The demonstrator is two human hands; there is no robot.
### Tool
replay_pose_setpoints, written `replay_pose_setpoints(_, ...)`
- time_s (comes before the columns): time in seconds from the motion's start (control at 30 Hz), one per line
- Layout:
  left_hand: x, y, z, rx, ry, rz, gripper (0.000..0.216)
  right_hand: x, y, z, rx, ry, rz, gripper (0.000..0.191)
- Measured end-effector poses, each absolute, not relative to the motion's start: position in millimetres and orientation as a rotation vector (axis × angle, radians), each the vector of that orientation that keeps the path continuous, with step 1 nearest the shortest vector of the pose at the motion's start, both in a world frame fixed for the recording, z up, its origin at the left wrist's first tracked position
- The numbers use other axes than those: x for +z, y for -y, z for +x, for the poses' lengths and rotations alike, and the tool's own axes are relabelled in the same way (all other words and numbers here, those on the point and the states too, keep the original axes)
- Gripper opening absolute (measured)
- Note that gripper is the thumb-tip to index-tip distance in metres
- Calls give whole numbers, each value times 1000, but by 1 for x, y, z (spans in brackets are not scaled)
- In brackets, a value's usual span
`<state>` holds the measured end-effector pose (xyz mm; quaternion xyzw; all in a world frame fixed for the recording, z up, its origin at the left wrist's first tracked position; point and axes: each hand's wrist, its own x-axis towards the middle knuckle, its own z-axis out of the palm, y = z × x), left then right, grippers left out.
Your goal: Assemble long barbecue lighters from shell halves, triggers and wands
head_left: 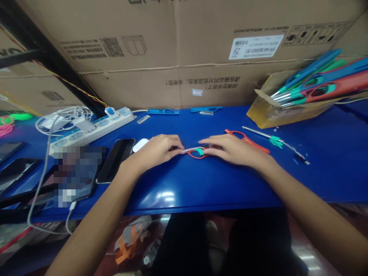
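Observation:
A red half-shell of a long-nosed lighter (pixel 195 156) lies between my hands on the blue table, with a metal tube along it and a green trigger (pixel 199 152) in its loop. My left hand (pixel 163 149) pinches the tube end. From the other side my right hand (pixel 230 149) grips the handle part, its fingers covering much of it. Just behind the right hand lies another red shell half (pixel 255 144). To its right rests a loose metal tube (pixel 254 131) with a green trigger and a thin wired part attached.
A cardboard box of blue, green and red lighters (pixel 276 111) stands at the right. Blue shell pieces (pixel 163 112) lie by the large carton (pixel 138 84). At left are a power strip (pixel 94 130), cables, a black phone (pixel 116 161) and a white case (pixel 140 145).

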<state>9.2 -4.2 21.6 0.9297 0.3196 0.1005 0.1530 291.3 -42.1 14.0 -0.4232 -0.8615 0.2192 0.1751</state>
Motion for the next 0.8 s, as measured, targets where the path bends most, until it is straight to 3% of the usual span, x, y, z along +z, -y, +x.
replay_pose_setpoints(0.2, 20, 8, 11, 336, -812, 2643, 31, 16, 42, 291, 552, 2488, -1181, 37)
replay_pose_setpoints(0.8, 16, 7, 13, 328, -701, 2625, 34, 17, 42, 291, 668, 2480, -1172, 32)
